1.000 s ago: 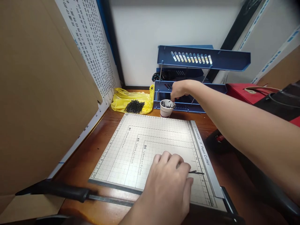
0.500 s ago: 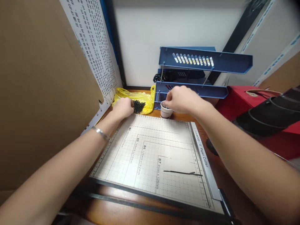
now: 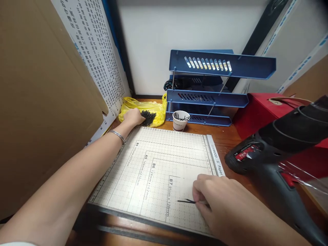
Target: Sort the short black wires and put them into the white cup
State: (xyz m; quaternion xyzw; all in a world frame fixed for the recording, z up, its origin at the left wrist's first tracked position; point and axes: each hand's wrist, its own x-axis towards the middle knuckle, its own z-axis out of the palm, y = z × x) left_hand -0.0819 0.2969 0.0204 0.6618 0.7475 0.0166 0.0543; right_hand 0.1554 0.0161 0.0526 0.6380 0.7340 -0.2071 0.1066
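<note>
My left hand (image 3: 134, 117) is closed at the left end of a bundle of thin black strips (image 3: 148, 118), which lies on a yellow plastic bag (image 3: 161, 113); its fingertips are partly hidden. My right hand (image 3: 211, 196) is down on the gridded board of a paper cutter (image 3: 143, 174), thumb and fingers pinching a thin black strip (image 3: 186, 201). Its free end forks and points left, beside the B7 mark; the rest is covered by the hand. Behind the board stands a small paper cup (image 3: 179, 126) with several short black pieces inside.
A blue tiered file tray (image 3: 210, 99) stands at the back. To the right are a black heat-gun-like tool (image 3: 266, 150) and a red box (image 3: 261, 109). A cardboard panel (image 3: 51, 102) and a printed sheet (image 3: 97, 51) rise on the left.
My right hand has moved from over the paper cup, toward me, down onto the board and taken hold of the black strip lying there. My left hand stays at the bundle.
</note>
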